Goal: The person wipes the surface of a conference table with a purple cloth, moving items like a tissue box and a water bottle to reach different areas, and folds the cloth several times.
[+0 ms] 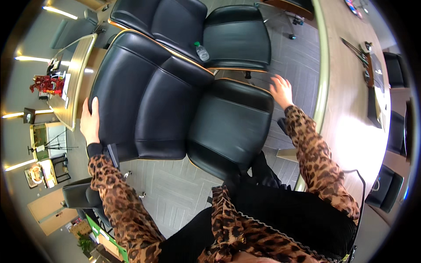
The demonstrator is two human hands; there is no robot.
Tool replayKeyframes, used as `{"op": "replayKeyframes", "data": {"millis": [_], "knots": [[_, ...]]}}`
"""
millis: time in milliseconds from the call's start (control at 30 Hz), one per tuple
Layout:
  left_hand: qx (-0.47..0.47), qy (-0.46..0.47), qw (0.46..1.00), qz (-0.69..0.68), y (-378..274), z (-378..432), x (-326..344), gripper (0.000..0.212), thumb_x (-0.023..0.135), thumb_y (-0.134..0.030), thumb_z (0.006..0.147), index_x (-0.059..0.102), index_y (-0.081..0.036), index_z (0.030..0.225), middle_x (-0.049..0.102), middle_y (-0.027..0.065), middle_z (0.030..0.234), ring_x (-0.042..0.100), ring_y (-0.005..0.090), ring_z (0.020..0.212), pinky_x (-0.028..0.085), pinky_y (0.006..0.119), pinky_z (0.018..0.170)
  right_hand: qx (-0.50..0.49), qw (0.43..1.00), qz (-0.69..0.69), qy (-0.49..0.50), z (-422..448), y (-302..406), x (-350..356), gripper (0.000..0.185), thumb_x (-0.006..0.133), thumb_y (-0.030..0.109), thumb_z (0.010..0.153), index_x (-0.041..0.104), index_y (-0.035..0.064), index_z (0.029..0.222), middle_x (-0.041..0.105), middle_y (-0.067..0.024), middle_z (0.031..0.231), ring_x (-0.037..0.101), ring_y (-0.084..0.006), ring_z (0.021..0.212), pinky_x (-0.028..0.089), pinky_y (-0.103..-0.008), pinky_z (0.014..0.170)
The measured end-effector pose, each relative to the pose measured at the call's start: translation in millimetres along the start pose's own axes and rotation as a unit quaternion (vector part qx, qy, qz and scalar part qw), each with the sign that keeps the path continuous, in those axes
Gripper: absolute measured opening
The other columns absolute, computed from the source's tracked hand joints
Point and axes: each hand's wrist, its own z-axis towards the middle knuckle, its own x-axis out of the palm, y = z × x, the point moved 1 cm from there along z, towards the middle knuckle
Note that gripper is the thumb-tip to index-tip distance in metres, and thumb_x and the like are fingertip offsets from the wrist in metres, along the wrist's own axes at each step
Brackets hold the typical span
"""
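Note:
My left hand rests against the outer edge of the backrest of a black leather office chair with a thin wooden rim. My right hand is held beside the front corner of the same chair's seat, fingers spread and holding nothing; whether it touches the seat edge I cannot tell. Behind stands a second black leather chair, close against the first. A clear plastic bottle with a green cap lies on its seat, near the backrest.
A long light-wood table runs along my right, with cables on it. At the left is another wooden desk bearing a red ornament. A dark chair stands at the lower left; grey flooring shows between.

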Motion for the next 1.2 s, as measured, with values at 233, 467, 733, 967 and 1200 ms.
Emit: {"op": "replayKeyframes", "data": {"millis": [233,467,733,967,1200], "knots": [[-0.035,-0.038,0.995,0.087,37.9,-50.5,-56.5,0.063,0.044,-0.056,0.094,0.049,-0.006,0.134,0.058,0.0188,0.127,0.055,0.0346,0.118,0.042,0.04,0.098,0.04,0.988,0.119,0.092,92.7,85.4,114.2,0.034,0.061,0.027,0.083,0.061,0.011,0.114,0.061,-0.0078,0.117,0.056,-0.0262,0.113,0.041,-0.0429,0.095],[-0.045,-0.061,0.992,0.102,47.5,-70.2,-94.1,0.057,0.042,-0.05,0.097,0.049,-0.006,0.131,0.061,0.0232,0.118,0.058,0.0378,0.109,0.044,0.039,0.092,-0.046,0.987,0.127,0.083,163.3,165.2,158.2,0.049,0.06,0.027,0.083,0.051,0.0224,0.131,0.05,-0.0131,0.13,0.049,-0.0309,0.121,0.038,-0.0466,0.099],[-0.052,-0.078,0.994,0.057,26.1,-103.8,-151.9,0.057,0.038,-0.043,0.1,0.043,0.0,0.136,0.052,0.0228,0.132,0.05,0.0321,0.121,0.035,0.036,0.104,-0.101,0.981,0.004,0.167,208.3,224.1,156.2,0.053,0.051,0.02,0.09,0.04,0.0241,0.142,0.026,-0.0079,0.154,0.024,-0.026,0.142,0.024,-0.0563,0.111],[-0.069,-0.114,0.99,0.044,14.3,-112.8,-187.2,0.06,0.038,-0.044,0.1,0.043,0.003,0.137,0.049,0.0214,0.136,0.045,0.0303,0.126,0.03,0.034,0.107,-0.12,0.984,0.011,0.13,215.5,213.8,146.7,0.042,0.06,0.016,0.085,0.053,0.0196,0.127,0.049,-0.0045,0.128,0.051,-0.025,0.118,0.043,-0.0459,0.097],[-0.062,-0.105,0.991,0.048,18.4,-100.8,-162.0,0.058,0.039,-0.043,0.1,0.044,0.002,0.136,0.052,0.0218,0.132,0.049,0.0308,0.122,0.033,0.034,0.105,-0.063,0.985,0.092,0.129,201.2,159.1,148.3,0.035,0.057,0.005,0.082,0.055,0.0151,0.116,0.053,-0.0201,0.112,0.063,-0.0398,0.093,0.054,-0.0444,0.079]]}}
